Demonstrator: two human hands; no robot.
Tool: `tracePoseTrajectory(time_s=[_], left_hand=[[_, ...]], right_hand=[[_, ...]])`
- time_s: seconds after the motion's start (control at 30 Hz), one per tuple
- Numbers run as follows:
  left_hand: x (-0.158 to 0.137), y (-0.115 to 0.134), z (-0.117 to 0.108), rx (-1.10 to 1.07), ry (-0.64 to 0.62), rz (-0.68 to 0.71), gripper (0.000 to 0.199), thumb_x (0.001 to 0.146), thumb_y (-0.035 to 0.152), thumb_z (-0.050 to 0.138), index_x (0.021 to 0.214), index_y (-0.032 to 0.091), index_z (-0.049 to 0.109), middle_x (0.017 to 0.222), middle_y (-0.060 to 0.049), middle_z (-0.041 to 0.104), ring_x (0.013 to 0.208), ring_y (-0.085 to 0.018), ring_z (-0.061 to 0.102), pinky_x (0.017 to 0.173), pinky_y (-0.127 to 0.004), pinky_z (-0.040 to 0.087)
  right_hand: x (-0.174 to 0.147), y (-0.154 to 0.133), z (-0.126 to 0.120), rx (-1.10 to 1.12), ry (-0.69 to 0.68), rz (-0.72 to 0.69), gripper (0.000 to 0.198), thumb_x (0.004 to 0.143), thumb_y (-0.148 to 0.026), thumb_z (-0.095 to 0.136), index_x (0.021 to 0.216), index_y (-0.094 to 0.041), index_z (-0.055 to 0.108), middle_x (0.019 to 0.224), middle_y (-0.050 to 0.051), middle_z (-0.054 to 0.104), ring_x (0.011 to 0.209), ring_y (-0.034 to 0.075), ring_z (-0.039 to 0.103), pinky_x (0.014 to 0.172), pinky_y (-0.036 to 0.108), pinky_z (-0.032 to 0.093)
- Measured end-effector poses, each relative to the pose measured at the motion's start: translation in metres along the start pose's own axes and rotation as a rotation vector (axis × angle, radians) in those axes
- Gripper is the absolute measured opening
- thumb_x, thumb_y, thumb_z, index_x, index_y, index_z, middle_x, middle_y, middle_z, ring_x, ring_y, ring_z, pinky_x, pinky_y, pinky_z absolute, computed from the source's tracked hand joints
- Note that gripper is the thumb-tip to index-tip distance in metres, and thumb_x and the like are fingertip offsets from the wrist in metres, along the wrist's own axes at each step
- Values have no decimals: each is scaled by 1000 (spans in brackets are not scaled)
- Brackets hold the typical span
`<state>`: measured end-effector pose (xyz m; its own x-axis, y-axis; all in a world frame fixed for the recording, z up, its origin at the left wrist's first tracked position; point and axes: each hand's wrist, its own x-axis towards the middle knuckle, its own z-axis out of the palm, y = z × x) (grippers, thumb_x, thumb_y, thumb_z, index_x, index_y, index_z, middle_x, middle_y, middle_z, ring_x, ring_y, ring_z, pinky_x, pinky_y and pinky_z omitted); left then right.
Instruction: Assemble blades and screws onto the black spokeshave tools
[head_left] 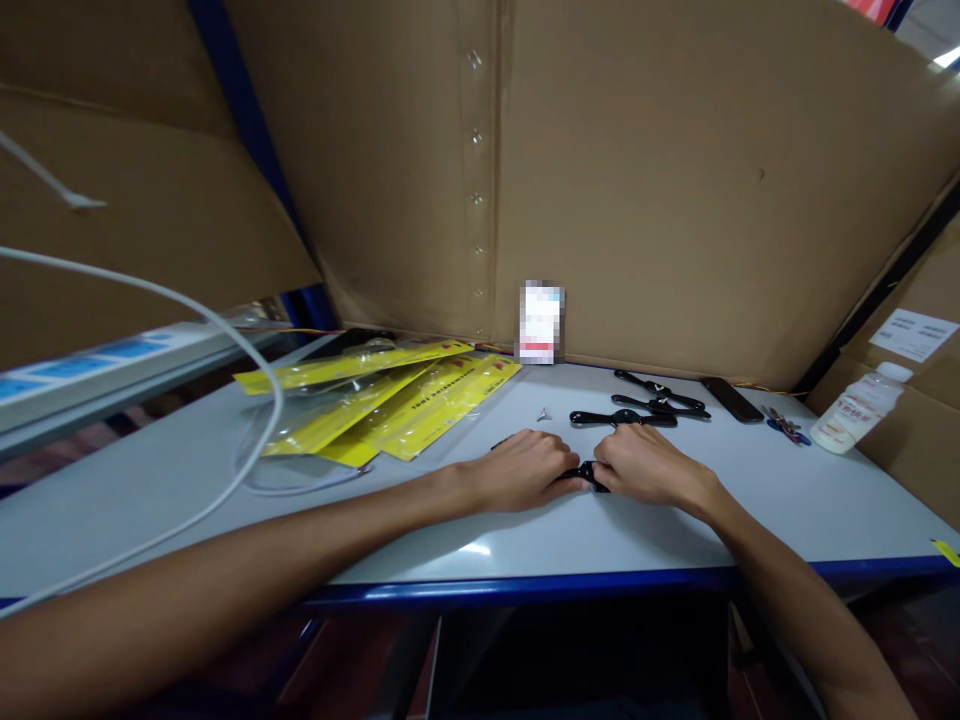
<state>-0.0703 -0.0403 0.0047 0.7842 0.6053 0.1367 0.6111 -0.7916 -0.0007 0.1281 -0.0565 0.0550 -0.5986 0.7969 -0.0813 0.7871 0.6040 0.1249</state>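
Observation:
A glossy black two-armed tool (573,474) with a wider middle lies low over the grey-white tabletop between my hands. My left hand (531,470) is closed around one arm of it, and a dark tip shows past the knuckles. My right hand (643,464) is closed at its middle, with the fingers hiding most of that part. Just beyond my right hand lie several similar black two-armed tools (622,418), partly overlapping. A small silvery metal piece (544,414) sits beyond my left hand; its kind is too small to tell.
Yellow-and-clear plastic packages (442,405) are piled at left. A white cable (279,400) loops across the left side. A blurred upright screen (540,322) leans against the cardboard (637,200). At right are a dark oblong object (731,400), small scissors (786,426) and a bottle (861,408).

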Motion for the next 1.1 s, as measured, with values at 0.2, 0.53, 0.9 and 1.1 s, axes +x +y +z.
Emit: tracePoseTrajectory(time_s=[0.2, 0.53, 0.9, 1.1], left_hand=[[1, 0, 0, 5, -25, -19, 44, 105, 47, 44, 93, 15, 72, 88, -11, 72, 75, -24, 69, 63, -30, 43], [0, -2, 3, -2, -7, 1, 45, 106, 47, 42, 89, 15, 69, 82, -9, 70, 70, -21, 65, 63, -29, 42], [0, -2, 2, 5, 11, 15, 47, 106, 48, 40, 87, 16, 69, 81, -9, 69, 70, -22, 66, 61, -30, 42], [1, -1, 2, 2, -18, -9, 45, 106, 48, 42, 89, 15, 69, 84, -10, 71, 73, -22, 67, 63, -29, 42]], right_hand=[[-6, 7, -7, 103, 8, -32, 28, 98, -29, 52, 81, -17, 71, 70, 7, 64, 61, 16, 49, 57, 30, 21], [-6, 25, -5, 380, -45, -237, 29, 76, 1, 55, 84, -19, 73, 73, -2, 67, 64, 11, 52, 62, 24, 31], [-8, 17, -8, 294, -20, -120, 16, 88, -24, 66, 73, -18, 66, 70, 0, 61, 62, 12, 43, 59, 28, 25], [-3, 9, -3, 165, -15, -45, 30, 93, -21, 56, 63, -17, 59, 60, 0, 50, 55, 13, 28, 57, 31, 18]])
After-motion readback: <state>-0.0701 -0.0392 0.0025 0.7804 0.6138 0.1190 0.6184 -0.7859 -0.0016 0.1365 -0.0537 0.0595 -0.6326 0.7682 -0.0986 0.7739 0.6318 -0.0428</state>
